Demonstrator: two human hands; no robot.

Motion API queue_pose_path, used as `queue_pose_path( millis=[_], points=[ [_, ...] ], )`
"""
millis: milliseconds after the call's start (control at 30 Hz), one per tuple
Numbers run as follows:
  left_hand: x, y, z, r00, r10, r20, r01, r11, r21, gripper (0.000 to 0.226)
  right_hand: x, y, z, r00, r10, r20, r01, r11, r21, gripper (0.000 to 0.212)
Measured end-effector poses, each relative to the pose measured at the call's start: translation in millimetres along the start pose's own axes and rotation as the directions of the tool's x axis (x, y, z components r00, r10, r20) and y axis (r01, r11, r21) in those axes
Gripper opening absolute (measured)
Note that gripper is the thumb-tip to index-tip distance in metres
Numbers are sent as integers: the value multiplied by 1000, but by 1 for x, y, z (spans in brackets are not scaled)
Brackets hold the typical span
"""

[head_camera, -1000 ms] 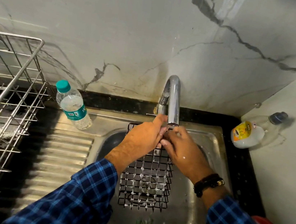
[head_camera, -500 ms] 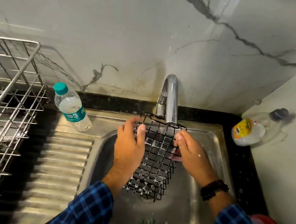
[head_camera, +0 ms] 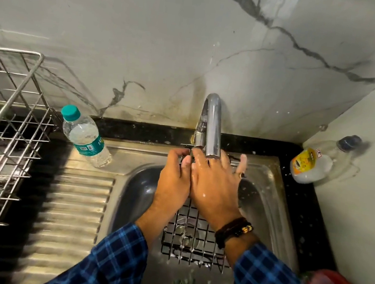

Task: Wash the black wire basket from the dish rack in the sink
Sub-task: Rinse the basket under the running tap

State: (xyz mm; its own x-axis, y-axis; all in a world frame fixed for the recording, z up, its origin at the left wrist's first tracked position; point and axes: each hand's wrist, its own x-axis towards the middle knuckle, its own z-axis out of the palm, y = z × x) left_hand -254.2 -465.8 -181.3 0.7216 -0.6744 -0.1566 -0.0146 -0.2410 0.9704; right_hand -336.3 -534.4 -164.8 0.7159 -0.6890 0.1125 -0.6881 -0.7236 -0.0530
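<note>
The black wire basket [head_camera: 190, 240] lies in the sink [head_camera: 271, 184], suds along its near edge; left hand [head_camera: 172, 182] grips its far rim, right hand [head_camera: 214, 186] spread flat on it beneath the tap [head_camera: 211, 126]; scrubbing looks underway, rinsing yet to do.

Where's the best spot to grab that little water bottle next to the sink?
Probably round the labelled middle of the water bottle, coming from the sink side: the body is round and slim there, the dish rack crowds its left, and the wall stands behind it.
</note>
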Motion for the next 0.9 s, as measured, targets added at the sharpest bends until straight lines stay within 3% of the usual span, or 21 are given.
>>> queue_pose_path(
  millis=[67, 133, 267, 333, 433, 533, 567, 633, 667, 767, 833, 900],
  points=[
    [-13, -3, 0, 1000, -5, 28, 7, 996, -84, 16, 9, 10, -6, 998, -46, 47, 43, 997, 66, 43],
    [-25, -8, 1, 999, 15, 50, -11, 997, -78, 15, 17, 23, -9, 995, -7, 98, -8, 988, 153, 42],
    [-27, -16, 0, 999, 6, -43, -10, 994, -108, 16, 11, 34, -8, 982, -122, 145, 57, 922, 384, 38],
    [-28, -16, -2, 998, 3, -69, -14, 986, -165, 15, 5, 36, -12, 974, -184, 133, 118, 911, 395, 39],
    [-29, -14, -1, 997, 70, -40, -74, 991, -112, 16, 3, 36, -15, 980, -181, 83, 148, 941, 306, 42],
    [-24, -16, 2, 997, 81, 15, -81, 996, 28, 23, 6, 34, -16, 988, -114, 102, 79, 952, 297, 40],
    [-21, -19, 3, 993, 112, 25, -114, 976, 183, 29, 8, 35, -16, 987, -86, 135, 41, 952, 304, 39],
    [-19, -24, 0, 977, 206, 52, -196, 782, 591, 43, 13, 37, -19, 981, -7, 193, -64, 931, 360, 39],
    [-18, -26, -3, 978, 195, 80, -199, 735, 648, 45, 17, 39, -21, 975, 38, 221, -130, 898, 420, 41],
    [-7, -22, -15, 976, 93, 196, -187, 817, 545, 45, 23, 49, -22, 939, 162, 305, -325, 710, 625, 49],
    [4, -16, -24, 951, 134, 278, -289, 705, 648, 46, 20, 52, -21, 890, 227, 396, -451, 571, 686, 58],
    [13, -8, -29, 935, 151, 320, -340, 638, 691, 41, 17, 51, -17, 842, 313, 440, -540, 506, 673, 57]
  ],
)
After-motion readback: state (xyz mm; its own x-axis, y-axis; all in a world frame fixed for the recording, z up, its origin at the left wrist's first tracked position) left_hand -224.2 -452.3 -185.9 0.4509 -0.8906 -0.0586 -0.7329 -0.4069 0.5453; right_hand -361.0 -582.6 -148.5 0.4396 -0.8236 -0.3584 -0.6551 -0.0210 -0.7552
